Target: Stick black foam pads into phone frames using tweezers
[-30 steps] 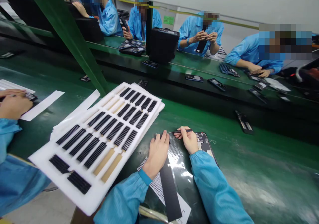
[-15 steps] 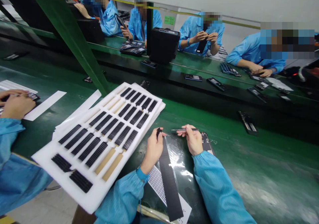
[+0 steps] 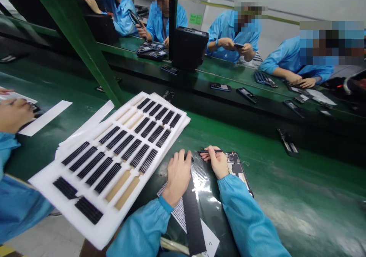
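Observation:
My left hand point(image 3: 178, 173) lies with fingers stretched flat on a shiny black sheet point(image 3: 206, 196), covering the top end of a long black strip point(image 3: 194, 222) that runs toward me over a white dotted backing sheet point(image 3: 178, 213). My right hand point(image 3: 217, 162) is closed in a pinch on thin black tweezers point(image 3: 210, 151), held level with the tip pointing left. An opened phone body point(image 3: 237, 167) with bare circuitry lies just right of that hand, partly hidden by my wrist and blue sleeve.
A white foam tray point(image 3: 94, 226) with rows of black strips sits left of my hands, over white paper sheets point(image 3: 94, 116). A green post point(image 3: 80, 43) rises behind it. A neighbour's hand point(image 3: 13, 114) is at far left. Several people, phones point(image 3: 220, 86) and a black box point(image 3: 188, 47) line the far bench.
My left hand, which had lifted the strip's top end in a pinch, has come back down flat on it. The tweezers stay level in my right hand. The view tilted slightly.

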The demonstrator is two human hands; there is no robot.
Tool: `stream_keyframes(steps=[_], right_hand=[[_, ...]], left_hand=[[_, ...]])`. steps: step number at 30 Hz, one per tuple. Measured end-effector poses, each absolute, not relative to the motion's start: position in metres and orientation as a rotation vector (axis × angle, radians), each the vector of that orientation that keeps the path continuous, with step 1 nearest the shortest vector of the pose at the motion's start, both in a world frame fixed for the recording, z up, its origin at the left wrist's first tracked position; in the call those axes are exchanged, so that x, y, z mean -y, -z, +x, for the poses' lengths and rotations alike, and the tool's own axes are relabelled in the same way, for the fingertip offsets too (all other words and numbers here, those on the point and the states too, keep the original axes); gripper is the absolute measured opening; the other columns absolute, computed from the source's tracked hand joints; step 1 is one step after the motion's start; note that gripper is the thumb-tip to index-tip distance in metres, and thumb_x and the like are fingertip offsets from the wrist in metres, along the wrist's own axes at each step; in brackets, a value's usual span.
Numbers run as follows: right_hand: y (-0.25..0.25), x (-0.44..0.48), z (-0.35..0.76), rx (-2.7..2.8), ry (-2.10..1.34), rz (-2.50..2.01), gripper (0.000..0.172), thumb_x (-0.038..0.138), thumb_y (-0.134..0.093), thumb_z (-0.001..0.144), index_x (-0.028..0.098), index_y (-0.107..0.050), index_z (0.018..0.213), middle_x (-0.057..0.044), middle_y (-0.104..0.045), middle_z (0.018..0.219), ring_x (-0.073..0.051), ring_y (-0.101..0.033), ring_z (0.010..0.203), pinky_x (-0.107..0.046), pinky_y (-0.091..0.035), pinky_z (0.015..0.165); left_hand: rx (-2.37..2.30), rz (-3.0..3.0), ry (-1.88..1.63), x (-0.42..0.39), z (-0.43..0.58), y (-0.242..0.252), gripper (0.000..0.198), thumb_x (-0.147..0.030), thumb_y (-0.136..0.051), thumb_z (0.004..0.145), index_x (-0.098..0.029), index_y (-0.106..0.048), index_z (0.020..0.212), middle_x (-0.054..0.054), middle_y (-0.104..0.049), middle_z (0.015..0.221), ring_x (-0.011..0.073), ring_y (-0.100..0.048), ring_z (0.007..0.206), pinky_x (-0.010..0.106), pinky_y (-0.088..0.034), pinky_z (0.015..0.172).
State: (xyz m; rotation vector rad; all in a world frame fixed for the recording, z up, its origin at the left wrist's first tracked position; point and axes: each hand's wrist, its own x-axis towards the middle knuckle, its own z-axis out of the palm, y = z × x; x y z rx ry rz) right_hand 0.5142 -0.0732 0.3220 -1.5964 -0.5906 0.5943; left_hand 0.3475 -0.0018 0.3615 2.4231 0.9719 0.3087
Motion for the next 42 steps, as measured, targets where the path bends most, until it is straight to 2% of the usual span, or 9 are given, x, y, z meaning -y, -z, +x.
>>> stream_keyframes(steps=[4, 10, 18, 25, 28, 32, 37, 42], right_hand=[[-0.323, 0.072, 0.513, 0.596, -0.580, -1.610, 0.055, 0.076, -0.062, 0.080, 0.021, -0.065, 0.083, -0.008, -0.076, 0.068, -0.023, -0.072, 0.060, -0.034, -0.059, 0.053], [-0.323, 0.073, 0.513, 0.610, -0.583, -1.613, 0.055, 0.076, -0.060, 0.081, 0.021, -0.065, 0.083, -0.008, -0.076, 0.068, -0.023, -0.072, 0.061, -0.034, -0.059, 0.053], [-0.327, 0.070, 0.514, 0.606, -0.588, -1.588, 0.056, 0.076, -0.063, 0.080, 0.020, -0.067, 0.083, -0.008, -0.076, 0.070, -0.022, -0.073, 0.063, -0.033, -0.060, 0.058], [-0.343, 0.141, 0.484, 0.509, -0.618, -1.598, 0.045, 0.062, -0.063, 0.090, 0.018, -0.068, 0.089, -0.010, -0.077, 0.074, -0.021, -0.071, 0.058, -0.032, -0.059, 0.053], [-0.334, 0.173, 0.461, 0.434, -0.597, -1.673, 0.044, 0.061, -0.061, 0.091, 0.018, -0.069, 0.088, -0.011, -0.077, 0.073, -0.022, -0.071, 0.056, -0.034, -0.060, 0.054], [-0.322, 0.181, 0.445, 0.424, -0.548, -1.739, 0.046, 0.064, -0.058, 0.091, 0.020, -0.070, 0.086, -0.010, -0.077, 0.072, -0.024, -0.071, 0.056, -0.037, -0.061, 0.056], [-0.320, 0.178, 0.448, 0.485, -0.537, -1.739, 0.042, 0.060, -0.056, 0.095, 0.021, -0.070, 0.086, -0.008, -0.076, 0.071, -0.023, -0.071, 0.057, -0.036, -0.061, 0.058], [-0.322, 0.181, 0.448, 0.506, -0.556, -1.750, 0.043, 0.061, -0.057, 0.093, 0.022, -0.070, 0.085, -0.008, -0.076, 0.073, -0.023, -0.072, 0.059, -0.037, -0.062, 0.060]], left_hand=[[-0.913, 2.673, -0.161, 0.006, 0.351, -0.363, 0.053, 0.001, -0.043, 0.089, -0.017, -0.059, 0.137, 0.014, -0.049, 0.151, 0.0295, -0.056, 0.113, 0.046, -0.051, 0.090], [-0.894, 2.844, -0.068, 0.004, 0.352, -0.363, 0.053, 0.000, -0.042, 0.090, -0.016, -0.058, 0.138, 0.012, -0.052, 0.150, 0.0278, -0.058, 0.107, 0.042, -0.053, 0.084], [-1.002, 2.847, -0.120, 0.004, 0.352, -0.358, 0.054, -0.003, -0.043, 0.090, -0.024, -0.060, 0.137, 0.011, -0.053, 0.149, 0.0264, -0.059, 0.102, 0.041, -0.055, 0.080], [-0.816, 2.874, -0.163, 0.019, 0.312, -0.373, 0.067, 0.004, -0.043, 0.085, -0.022, -0.051, 0.146, 0.004, -0.048, 0.155, 0.0231, -0.056, 0.110, 0.037, -0.052, 0.094], [-0.582, 2.948, -0.050, 0.035, 0.290, -0.372, 0.068, 0.005, -0.047, 0.081, -0.023, -0.055, 0.142, 0.005, -0.046, 0.156, 0.0247, -0.058, 0.107, 0.039, -0.055, 0.087], [-0.415, 3.010, 0.041, 0.050, 0.283, -0.362, 0.059, 0.000, -0.050, 0.086, -0.023, -0.056, 0.141, 0.010, -0.047, 0.155, 0.0240, -0.060, 0.100, 0.038, -0.054, 0.080], [-0.347, 3.055, 0.046, 0.053, 0.289, -0.355, 0.055, -0.002, -0.050, 0.088, -0.022, -0.058, 0.139, 0.009, -0.049, 0.154, 0.0244, -0.060, 0.096, 0.038, -0.054, 0.076], [-0.369, 3.050, 0.061, 0.054, 0.291, -0.355, 0.061, 0.002, -0.047, 0.085, -0.020, -0.057, 0.140, 0.006, -0.048, 0.155, 0.0247, -0.061, 0.096, 0.039, -0.055, 0.074]])
